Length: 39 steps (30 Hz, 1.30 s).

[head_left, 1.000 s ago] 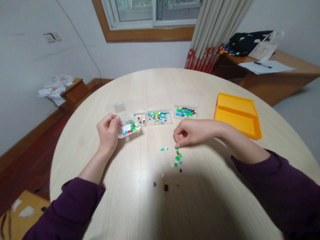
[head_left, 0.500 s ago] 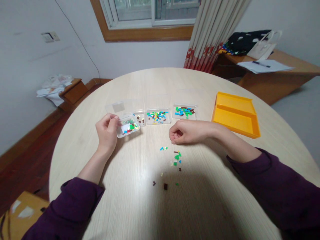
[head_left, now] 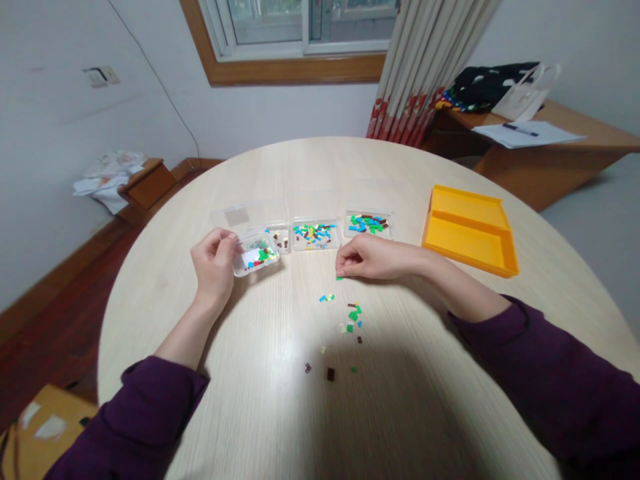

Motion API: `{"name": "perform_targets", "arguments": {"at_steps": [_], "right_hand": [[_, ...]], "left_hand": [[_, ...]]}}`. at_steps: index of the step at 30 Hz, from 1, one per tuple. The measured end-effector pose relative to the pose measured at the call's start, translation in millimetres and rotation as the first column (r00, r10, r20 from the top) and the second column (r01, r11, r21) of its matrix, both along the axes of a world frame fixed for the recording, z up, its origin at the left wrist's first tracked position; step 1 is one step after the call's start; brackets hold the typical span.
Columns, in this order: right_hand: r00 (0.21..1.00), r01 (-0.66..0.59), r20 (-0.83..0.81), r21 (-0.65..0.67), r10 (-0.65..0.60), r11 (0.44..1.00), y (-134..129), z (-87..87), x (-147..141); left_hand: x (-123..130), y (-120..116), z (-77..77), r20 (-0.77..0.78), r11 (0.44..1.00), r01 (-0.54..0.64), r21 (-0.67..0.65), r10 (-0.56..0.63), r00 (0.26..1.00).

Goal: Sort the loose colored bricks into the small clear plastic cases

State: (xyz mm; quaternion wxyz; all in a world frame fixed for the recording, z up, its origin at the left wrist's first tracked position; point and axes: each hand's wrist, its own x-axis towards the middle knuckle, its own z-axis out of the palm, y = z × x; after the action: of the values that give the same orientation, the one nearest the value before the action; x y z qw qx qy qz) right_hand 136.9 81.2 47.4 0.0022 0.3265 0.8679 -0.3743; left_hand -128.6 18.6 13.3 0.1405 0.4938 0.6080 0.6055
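My left hand (head_left: 214,257) is closed on the near-left edge of a small clear plastic box (head_left: 241,268), which is tilted and holds green, red, blue and yellow building bricks. At the middle of the table, my right hand (head_left: 365,257) pinches a small green building brick (head_left: 339,278) between thumb and fingers, close above the tabletop. Just beyond that hand stands an open clear box of bricks (head_left: 350,233). Another clear box (head_left: 313,247) with mixed bricks sits to its left. A further box (head_left: 286,250) is partly hidden behind the one in my left hand.
Several loose bricks (head_left: 353,316) lie scattered on the round wooden table (head_left: 240,400), among them a dark brown brick (head_left: 331,375). An open yellow case (head_left: 473,243) rests at the right. Beyond the table are a curtain (head_left: 415,73) and a side desk (head_left: 555,157).
My right hand has moved slightly left and turned. A green brick now shows at its fingertips. My left hand and its box have stayed nearly still.
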Motion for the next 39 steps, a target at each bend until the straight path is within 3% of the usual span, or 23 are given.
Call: {"name": "perform_targets", "arguments": {"at_steps": [6,12,18,23,28,33,39], "right_hand": [[0.998,0.001,-0.058,-0.104,-0.007,0.995,3.6,-3.0,4.0],[0.998,-0.066,0.009,-0.052,0.066,0.996,3.9,-3.1,2.5],[0.993,-0.120,-0.002,-0.109,0.121,0.987,1.2,-0.9,3.5],[0.999,-0.002,-0.051,-0.031,0.001,1.000,0.1,-2.9,0.7],[0.995,0.024,-0.090,-0.066,-0.030,0.997,0.0,-4.2,-0.9],[0.992,-0.124,-0.058,-0.153,0.116,0.980,-7.6,1.9,-3.1],[0.979,-0.202,-0.040,-0.106,0.199,0.974,-12.2,1.6,-6.1]], "left_hand": [[0.4,-0.2,0.0,0.015,1.000,-0.015,0.008,0.015,1.000],[-0.1,0.7,-0.8,0.026,1.000,-0.020,-0.011,0.020,0.999],[0.5,0.5,0.4,0.033,0.999,-0.020,0.026,0.020,0.999],[-1.2,1.1,-1.8,-0.001,1.000,-0.017,0.011,0.017,1.000],[-1.4,1.3,-2.2,-0.005,1.000,-0.009,0.015,0.009,1.000],[-1.8,0.8,-2.6,-0.001,1.000,-0.001,0.018,0.001,1.000],[0.6,-0.4,0.7,0.001,1.000,-0.012,-0.004,0.012,1.000]]}}
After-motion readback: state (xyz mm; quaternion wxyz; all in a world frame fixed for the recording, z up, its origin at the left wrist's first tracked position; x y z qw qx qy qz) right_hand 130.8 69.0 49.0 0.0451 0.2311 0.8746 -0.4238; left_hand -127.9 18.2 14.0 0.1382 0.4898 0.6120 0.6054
